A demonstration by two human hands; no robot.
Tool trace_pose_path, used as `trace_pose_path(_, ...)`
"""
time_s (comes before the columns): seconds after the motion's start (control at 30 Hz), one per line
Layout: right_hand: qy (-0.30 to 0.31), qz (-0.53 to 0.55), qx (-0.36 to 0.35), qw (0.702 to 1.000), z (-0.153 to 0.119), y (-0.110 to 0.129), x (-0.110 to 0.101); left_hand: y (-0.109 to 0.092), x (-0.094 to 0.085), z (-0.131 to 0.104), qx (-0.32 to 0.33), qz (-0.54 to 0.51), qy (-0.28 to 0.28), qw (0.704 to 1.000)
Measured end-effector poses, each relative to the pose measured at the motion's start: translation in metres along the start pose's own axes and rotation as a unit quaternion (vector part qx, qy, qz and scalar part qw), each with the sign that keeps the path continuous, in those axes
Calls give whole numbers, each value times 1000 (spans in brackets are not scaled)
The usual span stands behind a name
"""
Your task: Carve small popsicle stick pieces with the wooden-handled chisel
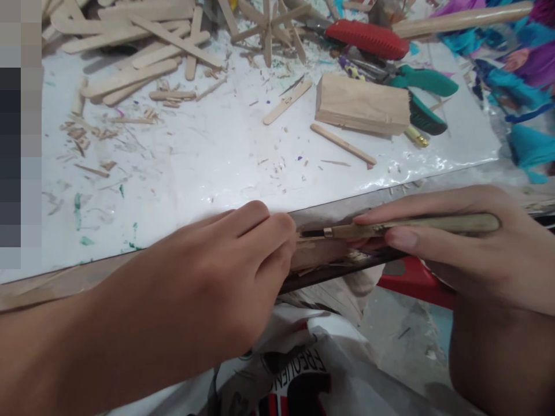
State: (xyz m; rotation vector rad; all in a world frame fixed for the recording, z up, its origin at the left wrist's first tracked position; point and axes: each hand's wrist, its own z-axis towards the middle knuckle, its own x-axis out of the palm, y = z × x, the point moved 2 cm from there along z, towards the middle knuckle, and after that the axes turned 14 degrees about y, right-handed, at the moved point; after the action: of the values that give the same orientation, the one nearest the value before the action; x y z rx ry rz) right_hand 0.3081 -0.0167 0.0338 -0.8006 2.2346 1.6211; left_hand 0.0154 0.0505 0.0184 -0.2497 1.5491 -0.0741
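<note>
Down at the near table edge the left hand (243, 271) is pinching a small wood piece (318, 254) against the edge while the right hand (459, 242) is wrapping closed around a wooden-handled carving knife (403, 226), its dark tip sitting right on the piece between both hands. Looks like the shaping's partway along, judging by the shavings (99, 133) lying on the white sheet (208, 156). Farther back a wood block (362, 105), craft sticks (143, 52) and green-handled pliers (422, 81) are waiting untouched.
</note>
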Motion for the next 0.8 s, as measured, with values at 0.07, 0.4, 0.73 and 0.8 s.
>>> trace_pose_path(0.07, -7, -7, -6, 1000, -1, -2, -1, 1, 1, 1, -3, -2, 1, 1000)
trace_pose_path(0.4, 1, -10, -61, 998, -12, -7, 2, 3, 2, 0, -8, -22, -2, 1000)
trace_pose_path(0.73, -24, -20, -73, 997, -13, 4, 11, 2, -1, 1, 2, -9, 10, 1000)
trace_pose_path(0.8, -42, -23, -69, 996, -14, 3, 14, 2, -1, 2, 3, -10, 6, 1000)
